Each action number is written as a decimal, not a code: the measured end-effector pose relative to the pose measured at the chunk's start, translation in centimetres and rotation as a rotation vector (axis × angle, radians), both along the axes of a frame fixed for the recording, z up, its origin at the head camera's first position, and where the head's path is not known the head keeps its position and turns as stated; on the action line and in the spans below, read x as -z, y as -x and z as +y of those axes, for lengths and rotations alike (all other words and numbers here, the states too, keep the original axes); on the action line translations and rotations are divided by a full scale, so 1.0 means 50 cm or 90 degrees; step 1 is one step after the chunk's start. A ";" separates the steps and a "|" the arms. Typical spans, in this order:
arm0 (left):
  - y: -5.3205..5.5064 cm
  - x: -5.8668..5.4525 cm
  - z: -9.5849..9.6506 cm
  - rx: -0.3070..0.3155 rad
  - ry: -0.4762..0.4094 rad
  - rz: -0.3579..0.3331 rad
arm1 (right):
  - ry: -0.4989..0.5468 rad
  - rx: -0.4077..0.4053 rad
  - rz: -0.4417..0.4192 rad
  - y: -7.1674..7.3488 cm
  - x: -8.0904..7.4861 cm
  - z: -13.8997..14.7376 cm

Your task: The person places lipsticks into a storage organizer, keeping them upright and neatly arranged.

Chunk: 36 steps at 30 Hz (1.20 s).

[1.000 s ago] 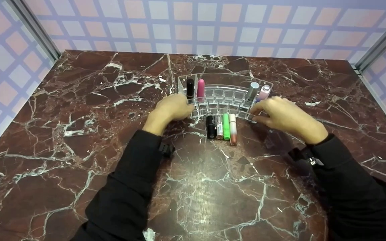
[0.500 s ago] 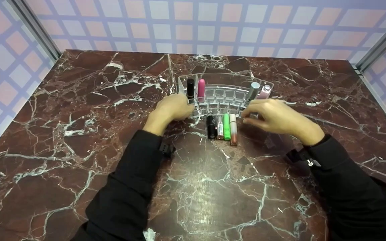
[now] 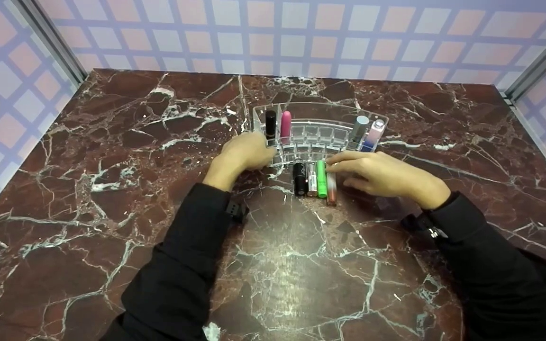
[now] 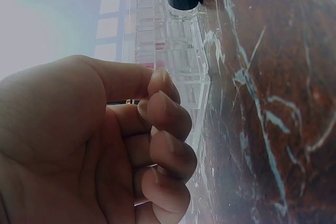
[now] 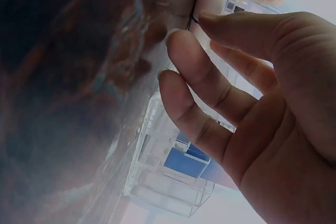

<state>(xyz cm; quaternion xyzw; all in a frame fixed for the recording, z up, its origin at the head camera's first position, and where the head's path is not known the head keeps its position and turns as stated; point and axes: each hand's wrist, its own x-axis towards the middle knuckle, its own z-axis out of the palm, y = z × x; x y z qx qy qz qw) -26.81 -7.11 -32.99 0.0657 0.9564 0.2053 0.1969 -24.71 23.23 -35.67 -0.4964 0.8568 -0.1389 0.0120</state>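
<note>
I'm seeing the left hand [image 3: 247,150] curling at the clear, curved plastic organizer [image 3: 319,133], its grip unclear; the right hand [image 3: 381,173] is extending partly spread fingers over the slim white-to-orange tube [image 3: 332,190] lying in front.

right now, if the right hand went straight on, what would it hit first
Probably the brown-ended tube, which the right hand partly covers, then the green tube; depth and contact are unclear.
</note>
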 end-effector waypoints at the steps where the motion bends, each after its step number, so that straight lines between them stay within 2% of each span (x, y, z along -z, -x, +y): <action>1: 0.000 0.000 0.000 0.000 0.000 0.000 | 0.002 -0.001 0.000 0.000 0.000 0.000; 8: 0.001 0.002 0.001 0.000 0.001 0.000 | 0.025 -0.004 -0.004 0.003 0.005 0.000; 24: 0.001 0.003 0.000 0.003 0.013 0.004 | 0.002 0.007 -0.006 0.001 0.007 -0.003; 36: 0.000 0.001 0.000 0.003 0.001 -0.001 | -0.001 0.007 -0.003 -0.001 0.005 -0.003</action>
